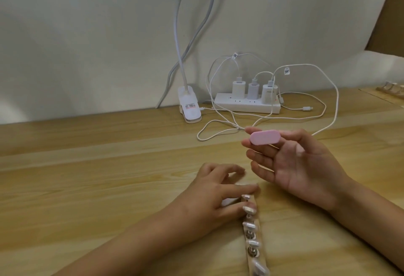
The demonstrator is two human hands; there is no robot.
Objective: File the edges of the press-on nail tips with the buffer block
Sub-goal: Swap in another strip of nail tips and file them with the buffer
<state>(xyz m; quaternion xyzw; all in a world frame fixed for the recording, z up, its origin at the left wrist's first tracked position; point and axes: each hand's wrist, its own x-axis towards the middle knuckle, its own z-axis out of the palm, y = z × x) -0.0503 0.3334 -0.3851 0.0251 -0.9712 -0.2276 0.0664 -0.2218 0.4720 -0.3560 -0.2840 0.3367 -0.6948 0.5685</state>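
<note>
At the bottom centre of the frame, a wooden strip (261,239) is lying on the table (87,188) and carrying a row of pearly nail tips (249,225) on small round mounts. At least 5 tips are showing; the lowest is blurred.

The left hand (209,197) is lying palm down at the upper end of the strip, fingers spread. Its thumb and forefinger are meeting the topmost tips, but blur is preventing any finding on whether they are pinching one.

The right hand (301,166) is hanging above the table right of centre, palm toward the camera. It is grasping a pink buffer block (265,137) at the fingertips, well apart from the nail tips.

In the upper middle of the frame, a white power strip (247,105) is sitting against the wall (87,46) with 3 chargers (253,92) plugged in. White cables (218,127) are looping across the table toward the right hand. A white clip lamp (190,107) is standing just left of the power strip.
</note>
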